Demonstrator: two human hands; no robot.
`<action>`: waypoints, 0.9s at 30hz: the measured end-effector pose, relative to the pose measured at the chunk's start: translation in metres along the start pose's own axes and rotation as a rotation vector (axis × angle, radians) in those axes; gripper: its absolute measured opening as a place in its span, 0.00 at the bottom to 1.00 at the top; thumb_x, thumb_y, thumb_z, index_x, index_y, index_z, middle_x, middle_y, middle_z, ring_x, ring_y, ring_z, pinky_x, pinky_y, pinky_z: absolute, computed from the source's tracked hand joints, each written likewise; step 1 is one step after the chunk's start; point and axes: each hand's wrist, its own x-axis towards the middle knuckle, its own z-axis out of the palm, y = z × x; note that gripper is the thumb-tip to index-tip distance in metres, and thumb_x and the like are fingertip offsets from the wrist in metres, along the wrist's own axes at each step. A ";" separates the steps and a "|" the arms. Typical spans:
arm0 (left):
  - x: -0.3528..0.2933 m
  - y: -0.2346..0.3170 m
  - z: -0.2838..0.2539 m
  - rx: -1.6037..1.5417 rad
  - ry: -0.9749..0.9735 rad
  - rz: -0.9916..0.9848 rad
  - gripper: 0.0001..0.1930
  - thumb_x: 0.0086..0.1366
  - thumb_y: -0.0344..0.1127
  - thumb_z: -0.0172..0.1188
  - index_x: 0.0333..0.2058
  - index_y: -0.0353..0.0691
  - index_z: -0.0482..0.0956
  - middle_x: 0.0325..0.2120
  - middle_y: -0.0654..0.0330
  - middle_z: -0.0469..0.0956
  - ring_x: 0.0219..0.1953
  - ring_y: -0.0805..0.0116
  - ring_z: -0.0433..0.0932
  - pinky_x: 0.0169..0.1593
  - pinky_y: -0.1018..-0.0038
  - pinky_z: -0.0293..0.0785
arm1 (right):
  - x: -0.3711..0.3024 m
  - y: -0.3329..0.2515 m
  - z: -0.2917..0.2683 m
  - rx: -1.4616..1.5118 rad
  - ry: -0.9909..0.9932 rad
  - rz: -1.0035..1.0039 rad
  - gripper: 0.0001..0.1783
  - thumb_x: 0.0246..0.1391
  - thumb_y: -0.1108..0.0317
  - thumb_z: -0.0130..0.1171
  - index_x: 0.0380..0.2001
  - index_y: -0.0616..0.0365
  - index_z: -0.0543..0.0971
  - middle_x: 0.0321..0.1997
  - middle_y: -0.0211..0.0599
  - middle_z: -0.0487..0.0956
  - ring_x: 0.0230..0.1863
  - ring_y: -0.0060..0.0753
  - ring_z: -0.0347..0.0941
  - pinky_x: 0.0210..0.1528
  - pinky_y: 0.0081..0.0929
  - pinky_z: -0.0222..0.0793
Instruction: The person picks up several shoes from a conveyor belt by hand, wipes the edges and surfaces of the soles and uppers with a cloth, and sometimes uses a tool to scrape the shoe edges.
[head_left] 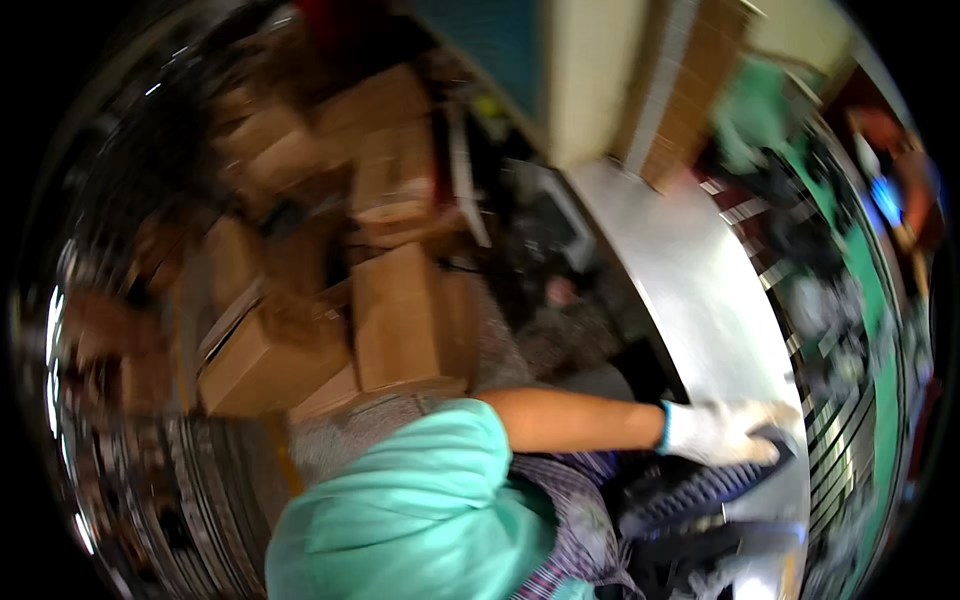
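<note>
My left hand (722,432), in a white glove with a blue cuff, reaches to the right across my body over a shiny metal worktop. Its fingers close on the far end of a long dark ridged piece (700,497), which slants down toward my lap. Motion smears the picture, so the exact kind of this piece does not show. More dark parts (690,550) lie below it, close to my body. My right hand does not appear.
The metal worktop (690,270) curves away toward a tall brown carton (680,100). Cardboard boxes (395,315) crowd the floor at left. Past the worktop stand slatted racks (840,450) and a green strip (868,290). Dark clutter (545,230) fills the space beside the worktop.
</note>
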 end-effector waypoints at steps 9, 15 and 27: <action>-0.034 0.006 -0.010 -0.080 -0.290 -0.135 0.24 0.79 0.31 0.53 0.69 0.30 0.67 0.66 0.48 0.75 0.68 0.58 0.73 0.73 0.63 0.67 | -0.040 0.017 0.040 0.296 -0.137 0.099 0.40 0.79 0.40 0.37 0.72 0.68 0.65 0.70 0.50 0.74 0.68 0.42 0.74 0.71 0.42 0.72; -0.014 0.020 0.011 0.032 -0.439 -0.120 0.21 0.78 0.29 0.51 0.65 0.27 0.74 0.65 0.45 0.76 0.68 0.55 0.73 0.73 0.61 0.66 | -0.068 0.056 0.030 0.411 -0.140 0.029 0.40 0.81 0.42 0.31 0.73 0.69 0.65 0.72 0.52 0.73 0.69 0.42 0.73 0.72 0.39 0.71; -0.007 0.028 0.022 0.258 -0.497 0.002 0.18 0.76 0.28 0.55 0.60 0.30 0.80 0.58 0.45 0.81 0.59 0.52 0.83 0.64 0.63 0.78 | -0.063 0.039 0.040 0.269 -0.180 -0.135 0.40 0.80 0.40 0.35 0.65 0.71 0.74 0.63 0.48 0.80 0.62 0.35 0.77 0.65 0.34 0.74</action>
